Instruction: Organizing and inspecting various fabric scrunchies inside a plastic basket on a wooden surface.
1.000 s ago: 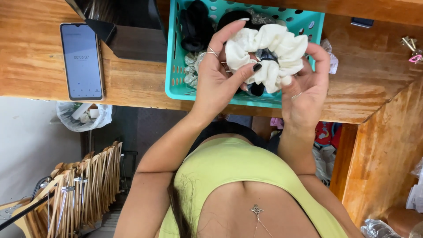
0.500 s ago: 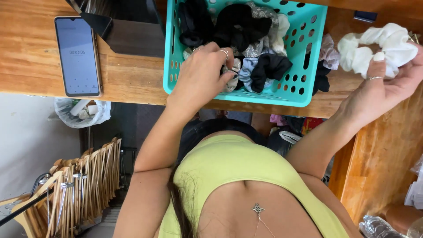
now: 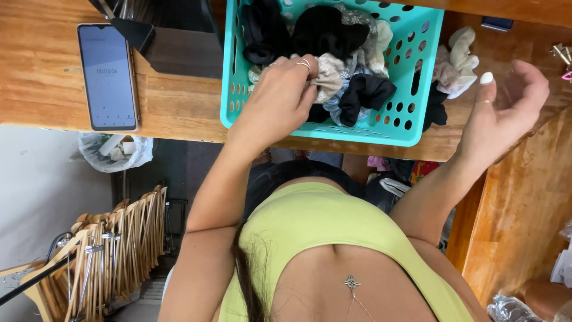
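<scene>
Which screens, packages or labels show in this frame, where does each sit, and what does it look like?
Phone: flat on the wooden table, left of the teal basket; upright rectangle, dark frame, lit grey-blue screen with small pale figures.
Plastic bag: below the table edge under the phone; crumpled, clear, with pale scraps inside.
No labels or signs clear enough to tell.
</scene>
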